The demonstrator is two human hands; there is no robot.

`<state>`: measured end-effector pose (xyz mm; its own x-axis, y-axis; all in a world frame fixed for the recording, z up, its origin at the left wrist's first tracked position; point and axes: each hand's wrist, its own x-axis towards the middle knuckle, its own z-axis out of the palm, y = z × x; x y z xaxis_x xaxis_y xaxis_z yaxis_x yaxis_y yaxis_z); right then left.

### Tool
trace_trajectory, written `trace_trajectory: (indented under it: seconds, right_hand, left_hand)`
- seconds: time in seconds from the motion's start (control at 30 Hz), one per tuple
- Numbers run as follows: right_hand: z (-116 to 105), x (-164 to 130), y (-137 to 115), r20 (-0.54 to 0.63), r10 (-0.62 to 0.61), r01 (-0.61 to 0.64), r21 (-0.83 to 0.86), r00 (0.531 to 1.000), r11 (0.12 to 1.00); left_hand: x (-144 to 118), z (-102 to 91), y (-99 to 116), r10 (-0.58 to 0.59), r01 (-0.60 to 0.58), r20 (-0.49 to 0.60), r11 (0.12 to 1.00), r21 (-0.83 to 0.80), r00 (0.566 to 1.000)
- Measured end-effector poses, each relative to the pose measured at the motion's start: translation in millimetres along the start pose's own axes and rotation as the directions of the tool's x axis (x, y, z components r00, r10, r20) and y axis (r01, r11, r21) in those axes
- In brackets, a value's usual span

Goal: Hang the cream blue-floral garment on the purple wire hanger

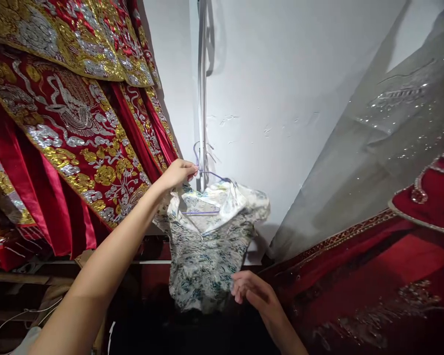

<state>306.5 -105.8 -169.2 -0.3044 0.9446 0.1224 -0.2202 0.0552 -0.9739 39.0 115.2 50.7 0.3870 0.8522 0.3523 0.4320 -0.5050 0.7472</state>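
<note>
A short-sleeved blouse with a blue-green floral print [207, 256] hangs on a thin purple hanger [216, 175] in front of the white wall. My left hand [181, 172] is closed around the hanger's neck, just below its hook. Beside the hook runs an upright metal pole; whether the hook touches it I cannot tell. At the blouse's lower right side is my right hand [253, 291], its fingers loosely bent and the thumb apart, near or lightly touching the cloth.
Red costumes with gold and silver embroidery [107, 148] hang at left. The metal pole [202, 98] stands against the wall [281, 98]. On the right are a grey sparkling cloth [362, 148] and a dark red beaded garment [392, 256]. Wooden slats [18, 278] lie at lower left.
</note>
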Motion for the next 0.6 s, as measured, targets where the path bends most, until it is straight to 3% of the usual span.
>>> trace_trajectory:
  seconds: [0.13, 0.3, 0.4, 0.47, 0.6]
  right_hand:
    - [19.2, 12.2, -0.5, -0.038, 0.077, -0.08, -0.068, 0.996, 0.994]
    - [46.7, 67.6, 12.4, -0.101, 0.307, -0.323, -0.268, 0.946, 0.908]
    - [54.8, 112.1, 19.8, -0.274, 0.313, -0.405, -0.408, 0.909, 0.819]
    - [55.4, 133.0, 21.7, -0.371, 0.298, -0.444, -0.416, 0.88, 0.794]
    - [55.3, 135.0, 30.6, -0.42, 0.278, -0.437, -0.354, 0.864, 0.827]
  left_hand:
    - [-18.3, 12.2, 0.4, 0.078, -0.08, 0.062, 0.996, 0.039, 0.995]
    - [-35.7, 28.8, -4.1, 0.149, -0.124, -0.08, 0.958, 0.257, 0.986]
    - [-38.0, 37.9, -8.8, 0.214, -0.144, -0.137, 0.906, 0.397, 0.967]
    - [-37.6, 40.7, -11.7, 0.24, -0.144, -0.157, 0.876, 0.46, 0.958]
    - [-55.1, 43.9, -9.7, 0.268, -0.118, -0.246, 0.863, 0.492, 0.931]
